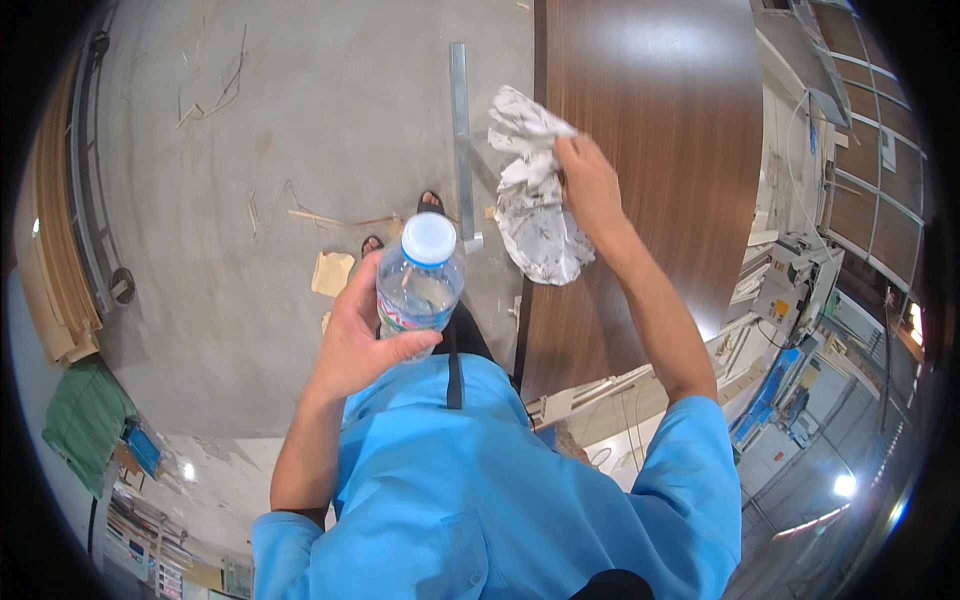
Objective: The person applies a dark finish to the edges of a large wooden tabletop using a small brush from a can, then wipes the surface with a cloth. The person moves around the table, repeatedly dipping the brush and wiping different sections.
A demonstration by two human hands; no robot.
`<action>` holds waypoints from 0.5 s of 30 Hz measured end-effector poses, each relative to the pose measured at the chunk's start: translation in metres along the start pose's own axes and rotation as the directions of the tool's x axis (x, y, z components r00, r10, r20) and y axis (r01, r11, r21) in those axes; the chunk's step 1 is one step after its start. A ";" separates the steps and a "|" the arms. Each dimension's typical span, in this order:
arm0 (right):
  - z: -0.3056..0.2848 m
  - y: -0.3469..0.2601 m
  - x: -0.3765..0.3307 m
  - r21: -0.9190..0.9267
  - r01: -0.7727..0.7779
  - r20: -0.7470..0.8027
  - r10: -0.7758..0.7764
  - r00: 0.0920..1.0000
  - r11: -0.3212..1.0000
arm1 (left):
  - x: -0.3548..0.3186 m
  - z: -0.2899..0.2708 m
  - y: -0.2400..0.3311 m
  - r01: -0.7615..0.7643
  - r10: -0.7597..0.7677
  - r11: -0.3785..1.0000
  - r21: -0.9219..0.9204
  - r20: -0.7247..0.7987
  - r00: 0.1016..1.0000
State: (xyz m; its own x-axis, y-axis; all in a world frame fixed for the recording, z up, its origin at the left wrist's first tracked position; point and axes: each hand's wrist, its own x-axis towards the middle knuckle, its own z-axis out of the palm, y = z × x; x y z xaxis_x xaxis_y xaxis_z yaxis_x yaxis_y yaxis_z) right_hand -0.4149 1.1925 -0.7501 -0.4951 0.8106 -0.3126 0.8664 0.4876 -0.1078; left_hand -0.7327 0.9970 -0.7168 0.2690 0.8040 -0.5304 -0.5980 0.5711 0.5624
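Observation:
My left hand point(362, 335) is wrapped round a clear plastic bottle point(412, 295) with a white cap, holding it upright in front of my body. Some clear liquid seems to be in it, and a coloured label runs round its lower part. In my right hand point(592, 185) is a crumpled white cloth point(535, 190) with dark smudges, pinched near its upper edge and hanging loosely. The cloth is over the left edge of a dark brown wood-grain panel point(660, 130); whether it touches the surface I cannot tell.
A metal bar point(460, 120) stands out against the grey concrete floor point(330, 90), left of the panel. Thin wood strips point(340, 216) and a tan scrap point(332, 273) lie near my feet. Boards point(50, 230) lean at the far left, above a green cloth point(88, 415). Machinery point(790, 290) and offcuts are at right.

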 end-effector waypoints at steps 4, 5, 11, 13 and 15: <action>0.002 0.002 -0.002 -0.072 0.002 0.017 -0.001 1.000 0.997 | 0.001 -0.001 0.002 -0.009 0.010 1.000 0.030 -0.031 0.999; 0.004 0.004 -0.004 -0.075 0.020 -0.007 -0.020 1.000 0.997 | -0.001 0.000 0.001 -0.005 0.004 0.999 0.046 0.016 1.000; -0.006 0.002 0.012 -0.059 -0.035 -0.071 0.031 0.997 0.998 | -0.013 0.006 -0.002 0.028 -0.028 1.000 -0.011 -0.024 0.999; -0.013 -0.004 0.035 0.014 -0.033 -0.199 0.035 0.979 0.999 | -0.014 0.005 -0.003 0.039 -0.038 0.999 0.011 -0.067 0.997; -0.014 -0.016 0.003 0.000 -0.021 -0.039 0.021 0.999 1.000 | -0.016 0.006 -0.005 0.043 -0.042 0.999 0.023 -0.055 0.998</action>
State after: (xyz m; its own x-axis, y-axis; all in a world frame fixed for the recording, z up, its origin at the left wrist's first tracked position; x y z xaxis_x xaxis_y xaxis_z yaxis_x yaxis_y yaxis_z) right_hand -0.4310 1.1920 -0.7358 -0.4788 0.8328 -0.2777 0.8767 0.4702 -0.1014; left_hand -0.7296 0.9824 -0.7078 0.2517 0.7689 -0.5877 -0.5685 0.6089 0.5532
